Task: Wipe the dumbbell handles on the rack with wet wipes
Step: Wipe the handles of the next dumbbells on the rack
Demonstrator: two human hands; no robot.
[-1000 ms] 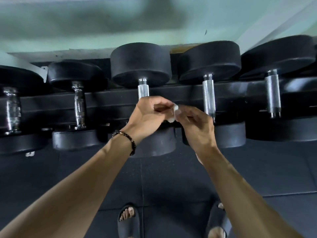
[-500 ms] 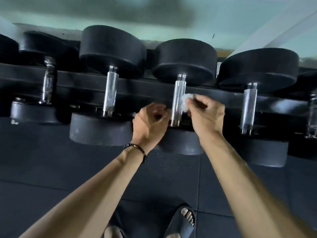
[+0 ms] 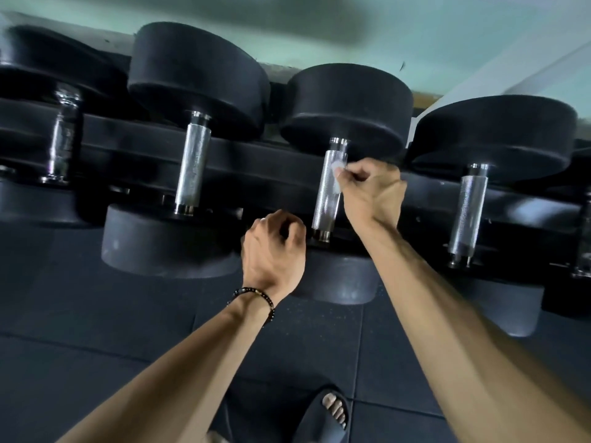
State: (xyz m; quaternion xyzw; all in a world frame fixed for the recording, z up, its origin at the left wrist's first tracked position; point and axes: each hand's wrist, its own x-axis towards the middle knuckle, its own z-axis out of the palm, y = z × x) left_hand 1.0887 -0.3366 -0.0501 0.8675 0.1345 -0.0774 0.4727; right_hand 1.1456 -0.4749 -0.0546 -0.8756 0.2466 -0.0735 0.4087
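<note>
Pinching a small white wipe [image 3: 337, 171], the right hand [image 3: 372, 195] is pressing it against the upper part of the middle handle [image 3: 329, 190], just below the far weight. Beside the handle's lower end, the left hand [image 3: 271, 251] is hanging loosely curled and holding nothing. Handles to either side of the middle handle show no contact; which are already clean cannot be judged.

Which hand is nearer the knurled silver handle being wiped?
Right. The right hand presses a white wipe against the knurled silver handle; the left hand hangs beside its lower end, apart.
</note>
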